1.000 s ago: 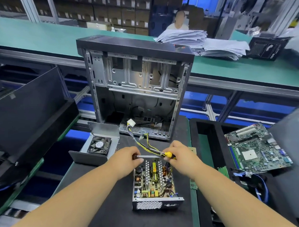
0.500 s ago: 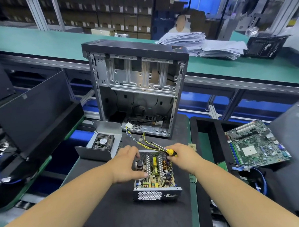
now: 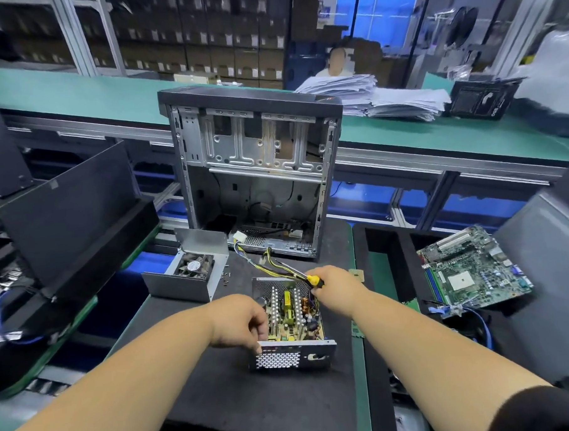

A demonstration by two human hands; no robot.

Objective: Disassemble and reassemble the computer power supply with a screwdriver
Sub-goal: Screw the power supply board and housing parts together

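Note:
The opened power supply (image 3: 294, 356) lies on the black mat with its circuit board and heatsinks bare. My left hand (image 3: 239, 321) grips its near left corner, fingers curled over the perforated front wall. My right hand (image 3: 336, 286) holds the yellow-handled screwdriver (image 3: 313, 281) at the unit's far right corner, beside the yellow and black cable bundle (image 3: 279, 266). The removed grey cover with the fan (image 3: 188, 275) sits to the left. Small screws (image 3: 225, 276) lie beside it.
The empty computer case (image 3: 255, 171) stands upright behind the power supply. A motherboard (image 3: 471, 269) rests in the black tray at the right. Black panels (image 3: 71, 208) lean at the left. Paper stacks (image 3: 369, 94) lie on the green bench behind; a person sits beyond.
My left hand slid from the unit's far left edge down to its near left corner. My right hand stayed at the far right corner with the screwdriver. The view shifted slightly.

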